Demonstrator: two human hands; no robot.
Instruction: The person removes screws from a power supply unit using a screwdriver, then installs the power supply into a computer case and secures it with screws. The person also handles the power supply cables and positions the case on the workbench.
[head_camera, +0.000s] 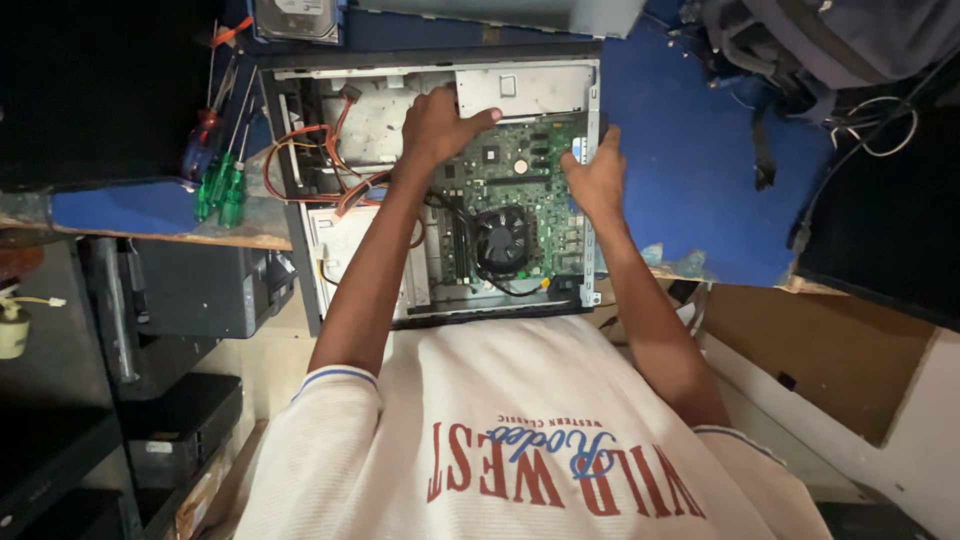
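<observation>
My left hand (437, 128) presses flat on the green motherboard (520, 190); right hand (597, 178) grips the computer case (592, 250) edge.

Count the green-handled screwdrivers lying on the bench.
2: green-handled screwdrivers and lie side by side left of the open computer case; more may be hidden.

Both bare arms are stretched forward. The left hand (437, 127) is laid palm down, fingers curled; the right hand (597, 175) is cupped, fingers bent.
</observation>
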